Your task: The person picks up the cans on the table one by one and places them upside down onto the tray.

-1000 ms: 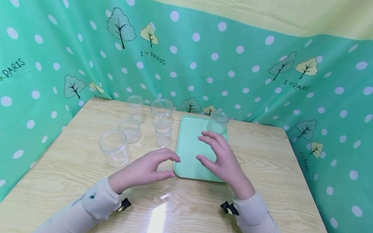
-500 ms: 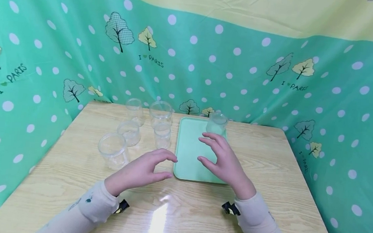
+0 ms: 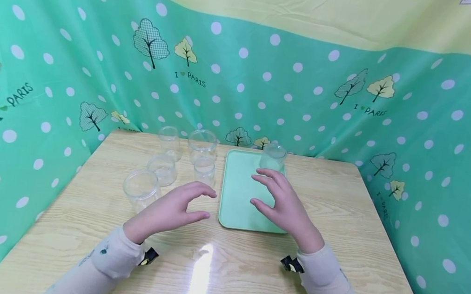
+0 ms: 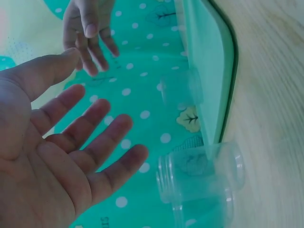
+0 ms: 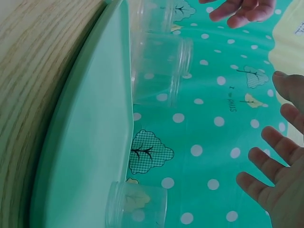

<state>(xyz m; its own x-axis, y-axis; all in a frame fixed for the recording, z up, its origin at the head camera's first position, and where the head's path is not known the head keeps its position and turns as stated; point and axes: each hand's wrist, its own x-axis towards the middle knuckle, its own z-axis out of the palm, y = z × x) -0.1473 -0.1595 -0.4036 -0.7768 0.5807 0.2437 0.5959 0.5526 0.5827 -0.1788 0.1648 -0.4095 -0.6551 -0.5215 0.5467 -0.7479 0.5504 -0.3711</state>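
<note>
A clear plastic jar stands at the far right corner of the pale green tray. In the right wrist view the ridged rim of this jar seems to face down against the tray. Several more clear jars of different sizes stand on the table left of the tray, among them a wide front jar and a narrow jar. My left hand hovers beside the tray, in front of these jars, holding nothing. Over the tray's right side is my right hand, fingers spread and loosely bent, also holding nothing.
The wooden table meets a green dotted cloth along its back and sides. At the rear left are a tall jar and a large jar, with a short jar nearer. Light glares on the front tabletop.
My left hand has drawn leftward, away from the tray's edge, and now covers part of the front jar. My right hand has hardly moved. The head view has shifted slightly.
</note>
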